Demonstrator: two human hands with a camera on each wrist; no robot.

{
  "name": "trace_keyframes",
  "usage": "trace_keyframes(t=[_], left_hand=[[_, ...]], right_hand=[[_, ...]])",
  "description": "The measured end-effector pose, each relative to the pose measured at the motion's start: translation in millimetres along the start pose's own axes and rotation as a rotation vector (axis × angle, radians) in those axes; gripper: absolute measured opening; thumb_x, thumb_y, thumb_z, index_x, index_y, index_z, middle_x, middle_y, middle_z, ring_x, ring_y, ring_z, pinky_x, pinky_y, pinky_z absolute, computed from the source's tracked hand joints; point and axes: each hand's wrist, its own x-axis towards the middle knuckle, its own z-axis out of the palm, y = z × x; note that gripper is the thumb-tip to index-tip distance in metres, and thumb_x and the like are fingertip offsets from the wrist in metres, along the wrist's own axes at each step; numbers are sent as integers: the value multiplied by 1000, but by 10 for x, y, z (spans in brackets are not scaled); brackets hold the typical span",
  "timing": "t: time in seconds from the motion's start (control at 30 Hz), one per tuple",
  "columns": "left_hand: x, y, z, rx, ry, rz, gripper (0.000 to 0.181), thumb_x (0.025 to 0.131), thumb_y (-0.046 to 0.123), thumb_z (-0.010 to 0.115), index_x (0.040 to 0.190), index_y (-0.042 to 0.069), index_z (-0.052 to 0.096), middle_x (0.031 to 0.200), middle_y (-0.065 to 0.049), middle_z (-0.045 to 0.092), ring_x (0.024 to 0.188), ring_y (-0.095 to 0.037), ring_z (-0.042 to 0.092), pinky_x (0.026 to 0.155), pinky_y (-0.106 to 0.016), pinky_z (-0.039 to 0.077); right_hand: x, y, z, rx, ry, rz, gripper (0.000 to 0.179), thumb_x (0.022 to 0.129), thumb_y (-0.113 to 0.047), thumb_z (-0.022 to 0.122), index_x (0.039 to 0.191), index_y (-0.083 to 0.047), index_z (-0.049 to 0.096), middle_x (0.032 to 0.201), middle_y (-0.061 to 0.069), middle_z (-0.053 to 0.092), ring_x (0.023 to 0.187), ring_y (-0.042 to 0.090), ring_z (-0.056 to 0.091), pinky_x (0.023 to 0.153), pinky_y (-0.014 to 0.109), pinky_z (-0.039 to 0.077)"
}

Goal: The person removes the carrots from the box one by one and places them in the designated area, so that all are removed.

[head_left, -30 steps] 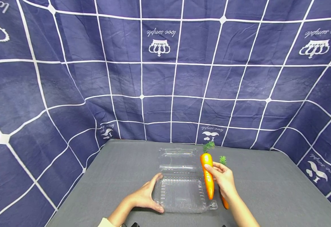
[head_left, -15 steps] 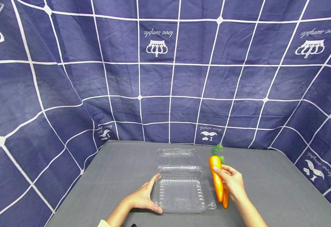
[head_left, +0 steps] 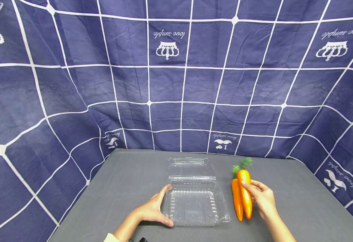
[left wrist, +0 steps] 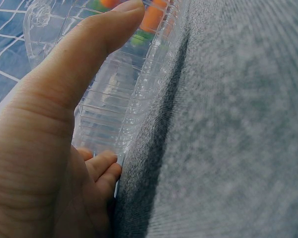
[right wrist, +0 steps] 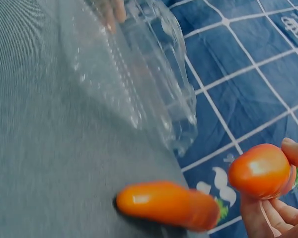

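A clear plastic clamshell box [head_left: 192, 224] lies open on the grey table, its lid [head_left: 189, 167] folded back. My left hand [head_left: 155, 208] grips the box's left side, thumb at the near corner and fingers at the far one; the left wrist view shows the thumb [left wrist: 94, 44] in front of the clear wall. Right of the box, my right hand [head_left: 262, 198] pinches an orange carrot [head_left: 246, 198] with a green leafy top between thumb and fingers. In the right wrist view this held carrot [right wrist: 260, 171] is off the table. A second carrot [head_left: 237, 201] lies just left of it.
The grey table top [head_left: 125, 181] reaches back to a dark blue cloth [head_left: 134, 84] with white grid lines, which hangs behind and at both sides. The lying carrot is between the box and my right hand.
My right hand has carried its carrot rightward, away from the box's right edge and across the lying carrot to its right side. The left hand has kept its hold on the box.
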Motion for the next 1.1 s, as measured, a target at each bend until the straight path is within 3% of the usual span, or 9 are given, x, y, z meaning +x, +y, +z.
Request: trace_keyframes(t=[0.23, 0.43, 0.83, 1.1], left_hand=[[-15, 20, 1, 2, 1, -5, 126, 59, 40, 93, 153, 3, 16, 153, -13, 33, 135, -36, 33, 108, -56, 28], [-26, 24, 6, 1, 2, -16, 126, 59, 40, 93, 152, 3, 17, 153, -13, 33, 135, -36, 33, 108, -55, 29], [-12, 24, 7, 8, 6, -18, 126, 59, 41, 93, 153, 4, 17, 153, -12, 33, 135, -35, 33, 108, -55, 28], [-9, 27, 7, 12, 3, -25, 126, 59, 43, 92, 152, 4, 17, 153, -11, 34, 135, -35, 33, 108, -56, 28]], right_hand=[[42, 52, -188, -43, 24, 47, 16, 86, -21, 76, 95, -14, 65, 75, -14, 68, 65, 6, 62, 57, 25, 53], [94, 141, -320, -88, 32, 82, 17, 85, -24, 78, 95, -17, 66, 74, -16, 67, 66, 5, 60, 58, 24, 52], [204, 197, -567, -185, 75, 89, 31, 84, -29, 79, 103, -10, 64, 73, -19, 65, 66, 3, 59, 58, 24, 51], [317, 279, -731, -254, 45, 123, 50, 84, -33, 77, 114, 3, 59, 74, -17, 63, 67, 6, 59, 60, 27, 53]])
